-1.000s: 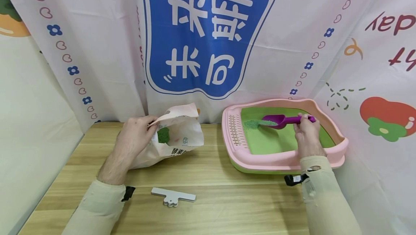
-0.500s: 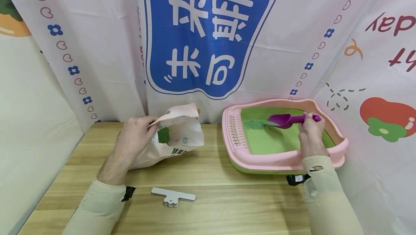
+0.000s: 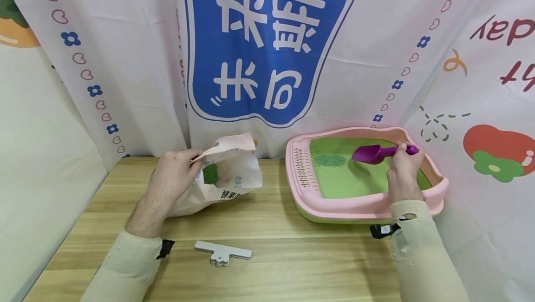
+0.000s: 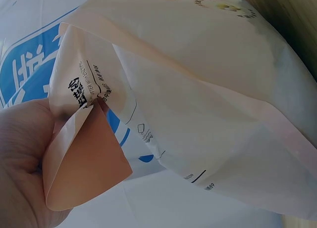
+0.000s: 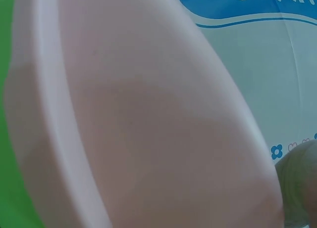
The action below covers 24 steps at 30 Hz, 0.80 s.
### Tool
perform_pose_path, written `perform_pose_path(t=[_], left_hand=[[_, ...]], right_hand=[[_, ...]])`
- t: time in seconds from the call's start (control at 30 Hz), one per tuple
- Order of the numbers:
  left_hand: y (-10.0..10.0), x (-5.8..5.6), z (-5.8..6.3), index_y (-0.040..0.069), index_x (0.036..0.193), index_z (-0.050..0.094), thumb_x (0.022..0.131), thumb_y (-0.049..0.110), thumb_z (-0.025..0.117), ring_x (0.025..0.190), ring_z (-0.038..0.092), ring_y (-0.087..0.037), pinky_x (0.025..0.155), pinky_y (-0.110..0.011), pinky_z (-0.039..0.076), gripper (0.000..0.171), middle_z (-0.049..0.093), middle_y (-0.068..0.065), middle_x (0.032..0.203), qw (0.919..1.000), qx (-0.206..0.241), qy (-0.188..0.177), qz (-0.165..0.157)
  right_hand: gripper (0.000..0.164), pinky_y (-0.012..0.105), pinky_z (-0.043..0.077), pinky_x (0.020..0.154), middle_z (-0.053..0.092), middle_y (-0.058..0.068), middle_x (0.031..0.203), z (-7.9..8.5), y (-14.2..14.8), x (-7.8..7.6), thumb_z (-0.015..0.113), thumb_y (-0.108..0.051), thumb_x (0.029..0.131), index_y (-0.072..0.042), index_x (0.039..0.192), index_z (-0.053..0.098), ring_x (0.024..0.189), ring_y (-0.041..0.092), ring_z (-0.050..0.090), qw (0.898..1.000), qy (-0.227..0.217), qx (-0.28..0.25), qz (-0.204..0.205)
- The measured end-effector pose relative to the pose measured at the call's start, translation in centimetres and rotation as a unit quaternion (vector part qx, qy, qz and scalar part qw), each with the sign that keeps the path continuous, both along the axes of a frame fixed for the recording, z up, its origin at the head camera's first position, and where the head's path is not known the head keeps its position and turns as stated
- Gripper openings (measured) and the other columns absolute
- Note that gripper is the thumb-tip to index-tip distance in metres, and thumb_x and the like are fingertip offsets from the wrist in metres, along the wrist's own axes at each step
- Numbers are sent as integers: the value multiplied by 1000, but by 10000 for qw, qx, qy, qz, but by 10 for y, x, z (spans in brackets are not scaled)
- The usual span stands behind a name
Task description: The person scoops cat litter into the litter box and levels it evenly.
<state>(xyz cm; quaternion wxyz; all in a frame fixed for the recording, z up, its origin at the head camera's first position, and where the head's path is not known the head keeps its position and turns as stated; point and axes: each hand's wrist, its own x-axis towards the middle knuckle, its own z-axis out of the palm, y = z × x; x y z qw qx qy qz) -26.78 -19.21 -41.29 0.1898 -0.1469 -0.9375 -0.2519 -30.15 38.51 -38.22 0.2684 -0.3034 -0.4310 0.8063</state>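
Note:
My left hand [image 3: 174, 172] pinches the upper edge of a white paper litter bag [image 3: 213, 195] lying on its side. Dark green granules [image 3: 210, 173] show inside its mouth. In the left wrist view the thumb and fingers hold the folded rim of the bag [image 4: 208, 114]. My right hand [image 3: 404, 171] grips the handle of a purple scoop [image 3: 369, 154], held over a pink and green litter box [image 3: 355, 204]. No granules are visible in the scoop. A small patch of green litter [image 3: 330, 160] lies on the box floor, left of the scoop's tip.
A white clip [image 3: 223, 252] lies on the wooden table [image 3: 292, 265] in front of the bag. Printed curtains [image 3: 376, 37] hang close behind and to the right. The box wall [image 5: 158, 114] fills most of the right wrist view.
My right hand has moved right with the scoop, drawing it away from the litter patch. The granules at the scoop's tip have slid out onto the box floor. My left hand stays still.

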Motion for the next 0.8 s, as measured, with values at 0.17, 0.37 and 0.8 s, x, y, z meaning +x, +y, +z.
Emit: perform_pose_path(t=[0.17, 0.37, 0.8], left_hand=[[0, 0, 0, 2, 129, 86, 112, 8, 78, 78, 77, -27, 67, -44, 61, 20, 89, -23, 110, 10000, -24, -24, 2], [0, 0, 0, 3, 129, 86, 112, 9, 77, 78, 77, -27, 68, -46, 62, 20, 89, -23, 110, 10000, -31, -28, 8], [1, 0, 0, 2, 128, 86, 111, 8, 77, 77, 77, -26, 66, -42, 60, 20, 89, -23, 109, 10000, -11, 13, -30]], right_hand=[[7, 21, 47, 133, 62, -5, 136, 7, -4, 3, 52, -13, 123, -20, 124, 52, 139, 7, 58, 9999, 36, -103, 22], [16, 27, 40, 139, 64, -7, 136, 18, -10, 7, 52, -14, 123, -20, 138, 52, 151, 9, 56, 9994, 187, -224, 169], [18, 34, 24, 147, 57, -4, 169, 37, -30, 16, 52, -16, 123, -22, 139, 50, 176, 12, 40, 9967, 474, -268, 601]])
